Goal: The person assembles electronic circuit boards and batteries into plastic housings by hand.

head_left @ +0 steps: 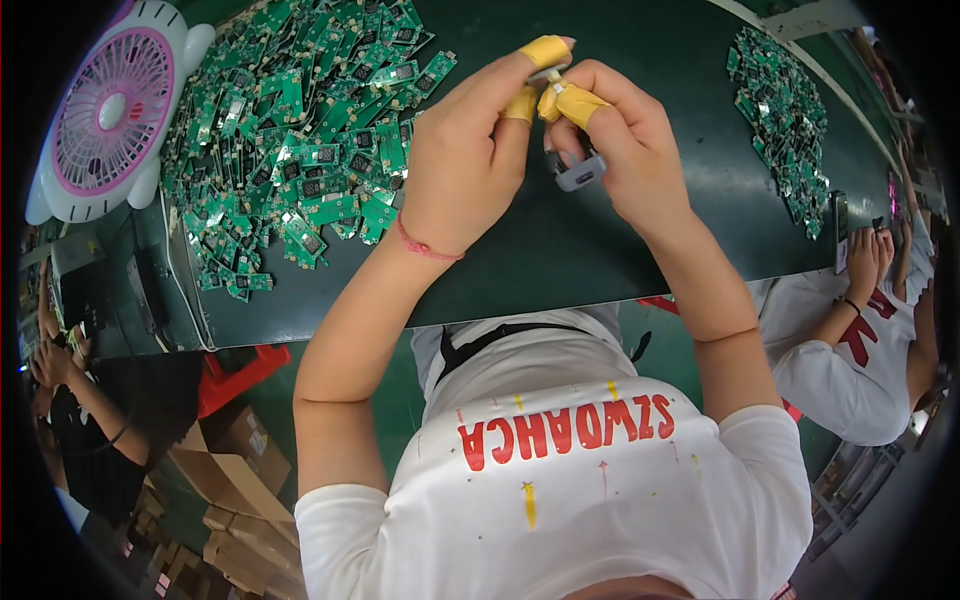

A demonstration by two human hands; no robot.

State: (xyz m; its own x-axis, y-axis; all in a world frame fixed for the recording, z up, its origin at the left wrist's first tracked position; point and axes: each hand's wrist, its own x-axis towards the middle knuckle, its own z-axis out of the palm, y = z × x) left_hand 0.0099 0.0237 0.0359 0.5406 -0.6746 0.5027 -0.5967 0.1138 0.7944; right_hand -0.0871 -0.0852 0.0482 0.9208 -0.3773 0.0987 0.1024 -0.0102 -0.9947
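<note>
Over the dark green tabletop my left hand (465, 150) and my right hand (630, 140) meet at the fingertips. Yellow coverings wrap the thumb and a finger of each. My left hand pinches a small, thin, pale piece (546, 74), mostly hidden by the fingers, so its kind is unclear. The covered fingertips of my right hand close against a small white part (556, 84) touching that piece. Below them, the curled lower fingers of my right hand hold a grey plastic piece with a squared end (580, 174). A large heap of green circuit boards (310, 140) lies left of my left hand.
A pink and white fan (113, 112) stands at the far left. Another pile of green circuit boards (778, 125) lies at the right, near a co-worker's hand (868, 262) and a phone-like dark object (840, 230). Cardboard boxes (235, 465) and a red stool (240, 378) are below left.
</note>
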